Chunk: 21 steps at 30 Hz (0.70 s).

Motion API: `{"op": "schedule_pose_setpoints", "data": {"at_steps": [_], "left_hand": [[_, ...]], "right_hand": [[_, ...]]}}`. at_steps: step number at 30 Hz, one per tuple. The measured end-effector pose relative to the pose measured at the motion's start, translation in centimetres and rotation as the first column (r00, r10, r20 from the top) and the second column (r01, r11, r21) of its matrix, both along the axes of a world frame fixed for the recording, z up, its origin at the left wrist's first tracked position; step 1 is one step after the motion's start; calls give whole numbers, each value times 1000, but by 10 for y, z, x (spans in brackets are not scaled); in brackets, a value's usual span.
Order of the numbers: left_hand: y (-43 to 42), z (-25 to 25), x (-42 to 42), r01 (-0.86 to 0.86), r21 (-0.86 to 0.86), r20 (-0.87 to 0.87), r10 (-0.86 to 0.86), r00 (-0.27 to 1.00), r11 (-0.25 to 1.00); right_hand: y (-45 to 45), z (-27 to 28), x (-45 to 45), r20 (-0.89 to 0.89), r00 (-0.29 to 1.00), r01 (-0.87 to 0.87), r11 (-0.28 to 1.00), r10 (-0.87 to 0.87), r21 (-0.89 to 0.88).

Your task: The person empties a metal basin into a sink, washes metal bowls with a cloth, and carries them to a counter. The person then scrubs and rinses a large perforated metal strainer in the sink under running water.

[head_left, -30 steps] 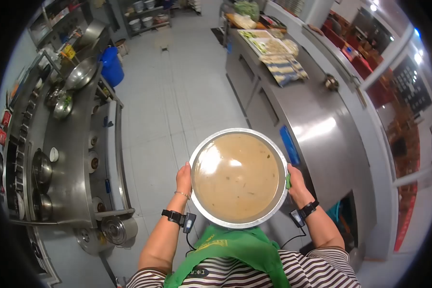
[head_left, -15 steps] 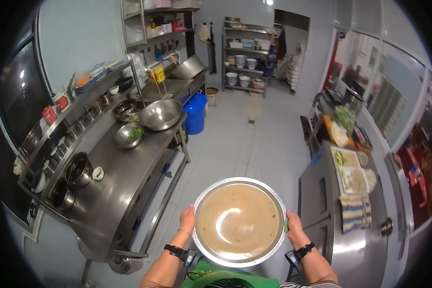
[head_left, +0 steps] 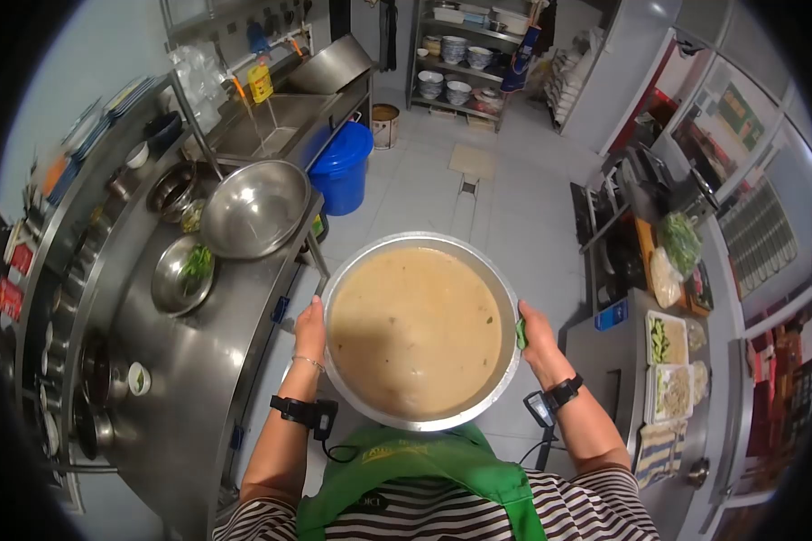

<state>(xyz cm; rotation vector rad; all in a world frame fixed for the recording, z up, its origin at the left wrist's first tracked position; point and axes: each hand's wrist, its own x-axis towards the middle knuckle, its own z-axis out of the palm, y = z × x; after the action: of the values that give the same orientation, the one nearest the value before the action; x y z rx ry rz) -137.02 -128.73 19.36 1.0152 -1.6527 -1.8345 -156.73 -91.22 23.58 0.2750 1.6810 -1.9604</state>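
Note:
A large round metal basin (head_left: 421, 419) full of cloudy, light brown liquid with small dark and green bits is held level in front of my body. My left hand (head_left: 310, 332) grips its left rim. On the right rim my right hand (head_left: 539, 334) is closed, with a bit of green material between it and the metal. The basin hangs over the floor, just above my green apron (head_left: 424, 464).
On the left, a steel counter (head_left: 189, 379) carries a large empty bowl (head_left: 255, 209) and a bowl with greens (head_left: 182, 275). A blue bin (head_left: 342, 171) stands beyond it. The right counter (head_left: 582, 365) holds food trays (head_left: 668, 394) and a striped cloth (head_left: 660, 453). Shelves (head_left: 467, 68) stand ahead.
The left counter, sink and blue bin are nearer. The view has tilted down since half a second ago, having swung away from the right counter before that. Both hands keep hold of the basin.

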Motion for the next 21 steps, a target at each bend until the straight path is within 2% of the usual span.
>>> {"op": "schedule_pose_setpoints", "data": {"at_steps": [2, 4, 7, 8, 9, 11, 12, 14, 19, 21], "left_hand": [[-25, 8, -50, -9, 51, 4, 9, 1000, 999], [-46, 12, -95, -57, 204, -77, 74, 994, 977], [-96, -22, -162, -169, 108, -34, 174, 984, 980], [-108, -22, -184, -235, 95, 35, 233, 972, 967], [-113, -1, -206, -295, 56, 90, 290, 953, 954], [-142, -7, -245, -385, 130, 62, 380, 923, 914], [-158, -6, -258, -411, 133, 70, 405, 912, 902], [-197, -7, -288, -422, 257, -15, 440, 898, 869], [-301, -8, -351, -501, 160, -92, 518, 850, 851], [-339, -2, -376, -543, 222, -76, 570, 818, 810]], "right_hand": [[-37, -1, -64, -75, 997, -31, 999, 32, 6], [-79, 17, -117, -91, 994, -57, 998, 58, 23], [-136, -1, -209, -125, 988, -86, 995, 91, 50], [-161, -6, -251, -168, 983, -67, 997, 75, 48], [-186, 0, -285, -180, 978, -103, 994, 107, 31], [-232, 21, -336, -124, 968, -202, 972, 217, 121], [-254, 34, -357, -124, 951, -273, 958, 283, 90], [-310, 40, -402, -137, 942, -287, 948, 305, 137], [-459, 50, -499, -175, 927, -310, 941, 330, 135], [-512, 57, -524, -193, 892, -383, 910, 409, 159]]}}
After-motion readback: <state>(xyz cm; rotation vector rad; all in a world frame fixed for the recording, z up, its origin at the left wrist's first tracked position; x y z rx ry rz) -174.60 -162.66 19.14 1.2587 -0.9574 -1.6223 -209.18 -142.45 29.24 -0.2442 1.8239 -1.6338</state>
